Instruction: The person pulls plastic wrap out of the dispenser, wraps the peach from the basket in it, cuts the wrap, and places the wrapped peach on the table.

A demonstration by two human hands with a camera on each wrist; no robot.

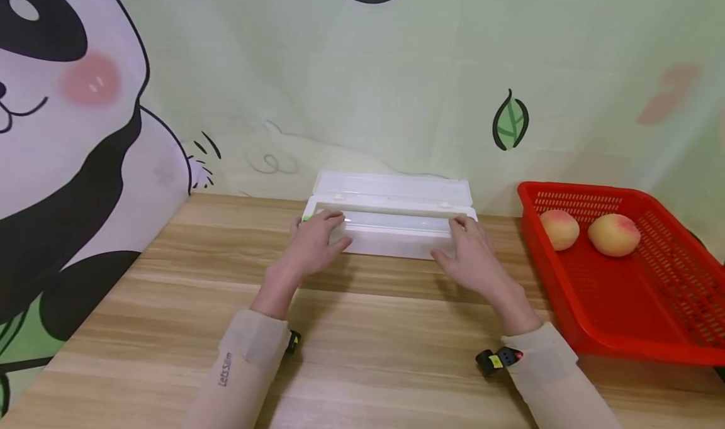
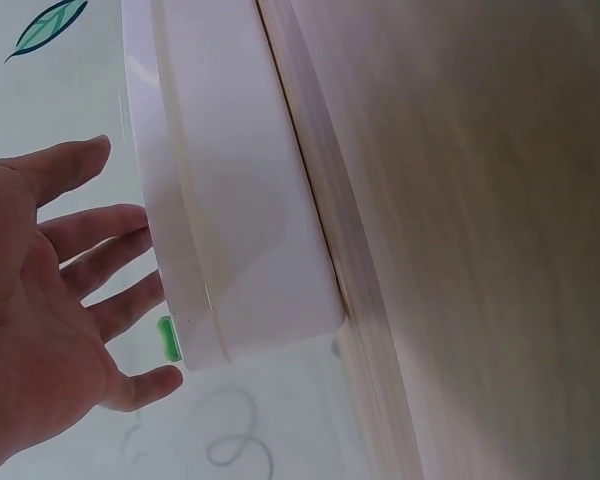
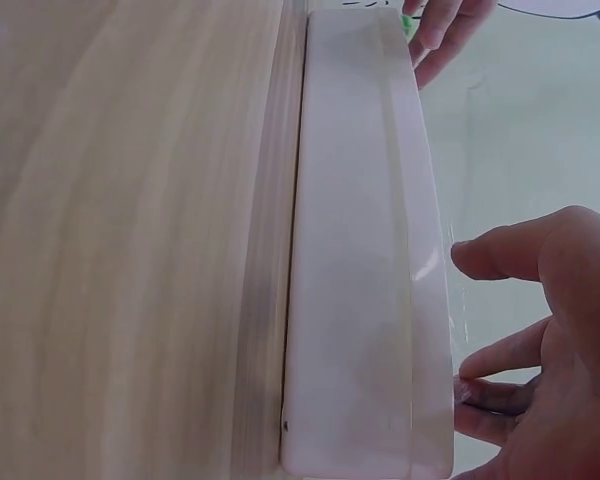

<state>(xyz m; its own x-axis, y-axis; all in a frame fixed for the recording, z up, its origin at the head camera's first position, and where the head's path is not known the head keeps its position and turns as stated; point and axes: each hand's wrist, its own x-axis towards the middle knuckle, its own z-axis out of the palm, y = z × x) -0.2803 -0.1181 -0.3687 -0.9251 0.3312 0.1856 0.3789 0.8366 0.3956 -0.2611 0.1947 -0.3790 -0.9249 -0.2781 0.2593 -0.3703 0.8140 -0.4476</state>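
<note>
A long white box (image 1: 391,245), which looks like a cling film dispenser, lies crosswise at the back of the table with its lid (image 1: 391,190) raised. Inside its opening runs a glossy pale strip (image 1: 396,221). My left hand (image 1: 310,243) is over the box's left end, fingers spread and fingertips at the top edge, near a small green piece (image 2: 169,339). Over the right end, my right hand (image 1: 472,259) has its fingertips at the opening, thumb apart from the fingers. Whether these fingertips touch film inside is hard to tell.
To the right stands a red plastic basket (image 1: 578,309) with two peaches (image 1: 559,229) in it. A printed cloth backdrop (image 1: 368,102) hangs right behind the box. The wooden table (image 1: 385,353) stretches in front of the box, between the forearms.
</note>
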